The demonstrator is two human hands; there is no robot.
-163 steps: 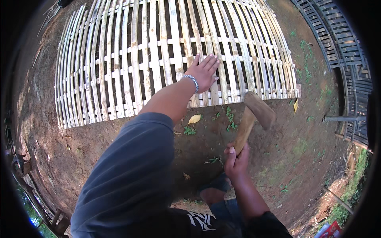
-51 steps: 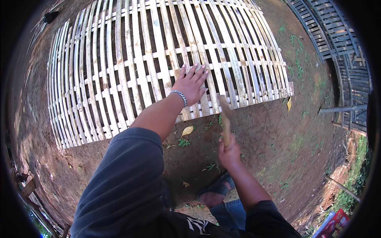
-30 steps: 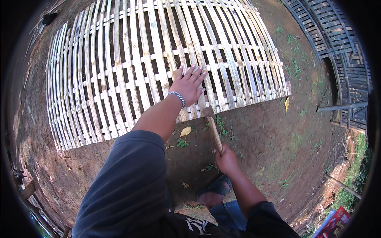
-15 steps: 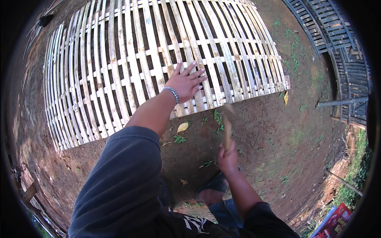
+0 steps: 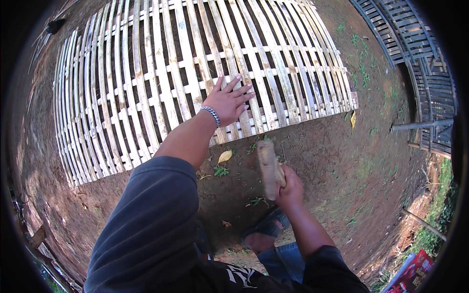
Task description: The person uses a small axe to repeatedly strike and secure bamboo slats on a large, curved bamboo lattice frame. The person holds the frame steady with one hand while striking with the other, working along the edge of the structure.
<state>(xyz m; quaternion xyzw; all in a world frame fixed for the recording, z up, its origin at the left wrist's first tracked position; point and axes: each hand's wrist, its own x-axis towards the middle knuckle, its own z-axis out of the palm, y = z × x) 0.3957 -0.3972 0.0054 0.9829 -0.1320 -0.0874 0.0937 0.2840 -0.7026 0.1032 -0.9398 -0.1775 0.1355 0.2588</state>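
Note:
A large panel of pale bamboo slats (image 5: pixel 171 93), fixed across several crosspieces, lies on the ground before me. My left hand (image 5: pixel 229 101), with a chain bracelet (image 5: pixel 212 116) at the wrist, presses flat on the slats near the panel's close edge, fingers spread. To the right, my right hand (image 5: pixel 290 188) is closed round the handle of a wooden mallet (image 5: pixel 268 171). The mallet's blocky head, slightly blurred, is raised in the air short of the panel's near edge and does not touch it. Part of the handle is hidden by the head and my fingers.
Bare brown soil (image 5: pixel 337 161) with small weeds surrounds the panel. A yellow leaf (image 5: pixel 224 156) lies below its near edge. Dark slatted racks (image 5: pixel 415 53) stand at the far right, and a red printed package (image 5: pixel 415 273) shows at the lower right. My feet are below.
My right hand has drawn the mallet back and lifted it away from the panel's edge, turning its head toward me. My left hand stays in place on the slats.

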